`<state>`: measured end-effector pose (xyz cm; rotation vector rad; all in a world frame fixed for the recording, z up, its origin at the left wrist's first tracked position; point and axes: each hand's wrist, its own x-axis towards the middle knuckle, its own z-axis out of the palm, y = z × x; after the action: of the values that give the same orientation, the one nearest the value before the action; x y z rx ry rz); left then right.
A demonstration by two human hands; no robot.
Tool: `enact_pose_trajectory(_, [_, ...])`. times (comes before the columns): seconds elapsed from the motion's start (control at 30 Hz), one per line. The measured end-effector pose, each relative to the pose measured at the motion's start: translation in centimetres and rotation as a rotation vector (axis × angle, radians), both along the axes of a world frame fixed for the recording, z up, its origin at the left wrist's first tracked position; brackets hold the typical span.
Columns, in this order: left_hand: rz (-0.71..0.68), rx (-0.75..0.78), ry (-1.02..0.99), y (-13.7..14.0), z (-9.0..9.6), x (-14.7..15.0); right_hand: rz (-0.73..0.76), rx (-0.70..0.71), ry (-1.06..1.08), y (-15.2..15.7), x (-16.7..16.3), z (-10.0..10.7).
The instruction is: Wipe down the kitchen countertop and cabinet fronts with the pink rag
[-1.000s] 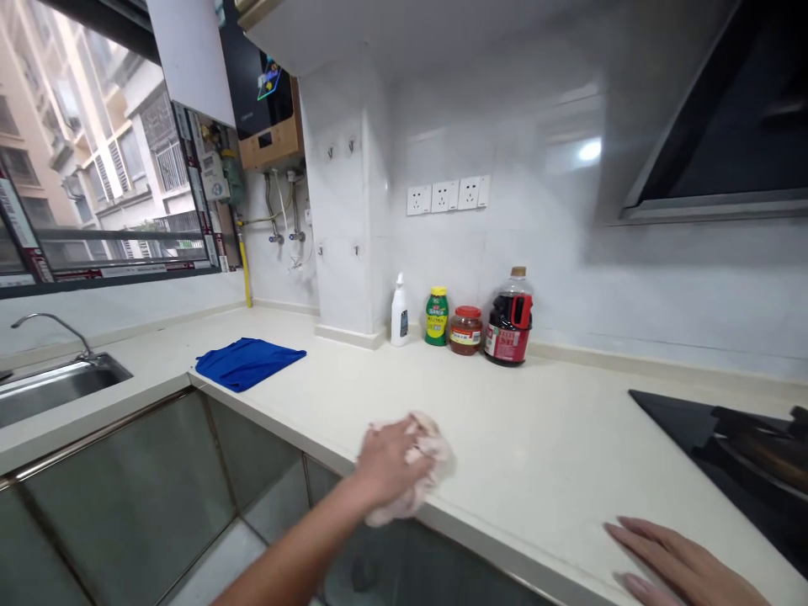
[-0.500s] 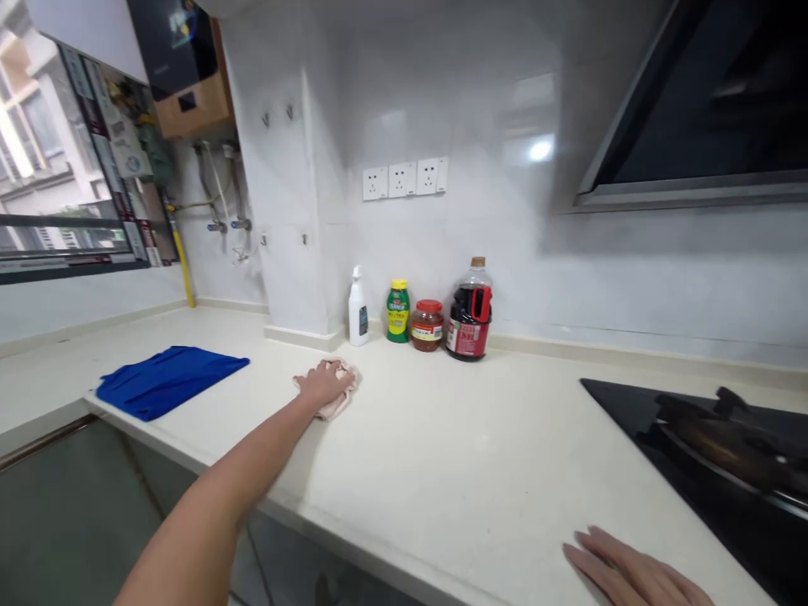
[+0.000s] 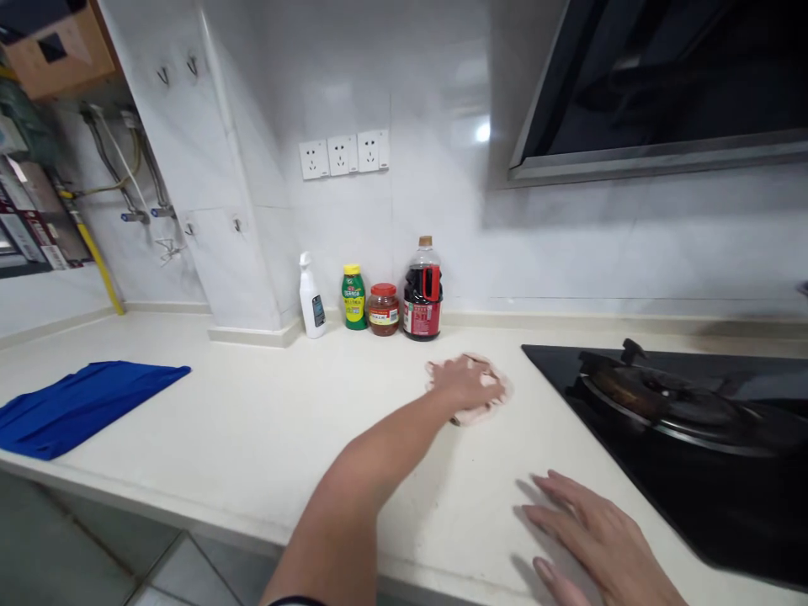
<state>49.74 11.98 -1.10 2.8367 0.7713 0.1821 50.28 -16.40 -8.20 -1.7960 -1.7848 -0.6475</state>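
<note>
My left hand (image 3: 464, 383) is stretched out over the white counter (image 3: 265, 421), pressing a crumpled pale pink cloth (image 3: 481, 412) against its surface. Motion blurs the fingers and the cloth's edge. At the lower right, my right hand (image 3: 593, 534) has its fingers spread, low over the counter near the stove; nothing is in it. Behind the cloth stands a large bottle of dark sauce (image 3: 422, 295) with a red handle. Beside it are a red-lidded jar (image 3: 384, 311), a green bottle with a yellow cap (image 3: 354, 299) and a white spray bottle (image 3: 311, 299).
A black gas stove (image 3: 662, 488) is set in the counter on the right, under a dark range hood (image 3: 662, 93). A blue cloth (image 3: 94, 404) lies at the left. Wall sockets (image 3: 344, 155) sit above the bottles, and pipes (image 3: 119, 168) run down the wall farther left.
My left hand has slid the pink cloth rightward along the counter, from near the spray bottle to near the stove. The view has turned right. My right hand shows more fully.
</note>
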Motion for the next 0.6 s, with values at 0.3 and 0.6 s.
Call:
enact_pose_trajectory(0.3, [-0.340,-0.058,-0.072,-6.9,-1.3,-8.8,-0.071,0.119,0.032,0.3,-0.3,-0.8])
enact_pose_trajectory(0.6, [0.237,0.074,-0.066,5.0,0.4,-26.2,0.002,0.014,-0.097,0.1,-1.0,-0.3])
